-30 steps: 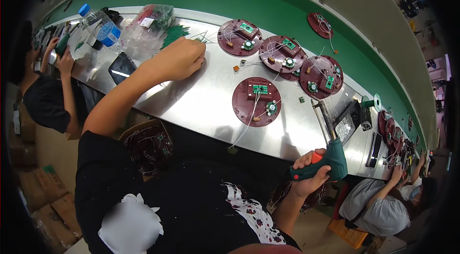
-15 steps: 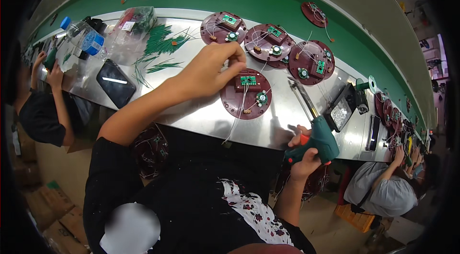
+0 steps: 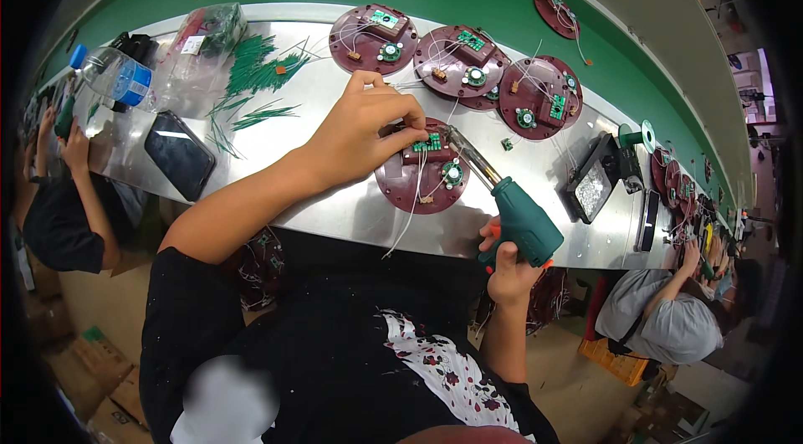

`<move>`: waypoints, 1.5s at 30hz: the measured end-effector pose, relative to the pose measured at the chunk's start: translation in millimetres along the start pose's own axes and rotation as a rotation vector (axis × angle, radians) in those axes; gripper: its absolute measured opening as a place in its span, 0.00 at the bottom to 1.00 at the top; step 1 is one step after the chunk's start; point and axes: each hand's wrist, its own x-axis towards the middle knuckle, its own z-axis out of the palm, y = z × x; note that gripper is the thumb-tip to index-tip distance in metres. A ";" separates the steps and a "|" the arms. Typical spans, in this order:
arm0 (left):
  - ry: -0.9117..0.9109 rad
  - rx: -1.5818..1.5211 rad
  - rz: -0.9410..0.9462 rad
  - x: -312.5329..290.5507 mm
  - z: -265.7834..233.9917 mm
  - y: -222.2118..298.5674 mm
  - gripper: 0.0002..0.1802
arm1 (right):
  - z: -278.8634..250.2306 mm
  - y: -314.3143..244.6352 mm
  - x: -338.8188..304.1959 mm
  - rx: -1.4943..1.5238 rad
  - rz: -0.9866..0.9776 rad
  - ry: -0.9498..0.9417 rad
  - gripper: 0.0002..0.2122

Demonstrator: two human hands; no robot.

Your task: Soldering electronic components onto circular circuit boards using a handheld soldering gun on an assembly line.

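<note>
A green soldering gun (image 3: 529, 222) is gripped in my right hand (image 3: 512, 278), its metal tip pointing up and left. That tip meets or nearly meets the small green circuit board (image 3: 432, 143) on the nearest maroon round panel (image 3: 400, 184). Over the same board, my left hand (image 3: 355, 133) has its thumb and forefinger pinched together; what they hold, if anything, is too small to make out. A small round green-rimmed part (image 3: 452, 174) and white wires also sit on this panel, one wire hanging toward the table's front edge.
Several similar panels (image 3: 372, 42) lie behind, some overlapping. Green wires (image 3: 255, 67), a plastic bag (image 3: 201, 51), a phone (image 3: 180, 155) and a bottle (image 3: 113, 76) are to the left. Rightward stand a black tray (image 3: 592, 189) and a wire spool (image 3: 642, 137). Co-workers sit at both sides.
The soldering gun has moved left and its tip has come to the circuit board. My left hand has shifted slightly, its pinched fingers now lower, right over the board.
</note>
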 end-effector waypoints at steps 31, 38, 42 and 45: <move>-0.007 0.045 0.031 -1.0 1.5 4.1 0.08 | 0.6 -5.3 -7.2 0.029 0.079 0.072 0.42; -0.005 0.066 0.021 -1.5 2.2 2.8 0.07 | -4.2 5.3 -12.4 -0.062 0.036 0.056 0.39; -0.007 0.063 0.023 -1.3 1.5 3.1 0.07 | -7.7 2.7 -9.4 -0.124 -0.005 -0.008 0.38; -0.008 0.067 0.025 -1.5 1.2 3.2 0.07 | -11.4 4.4 -8.6 -0.162 -0.035 -0.048 0.36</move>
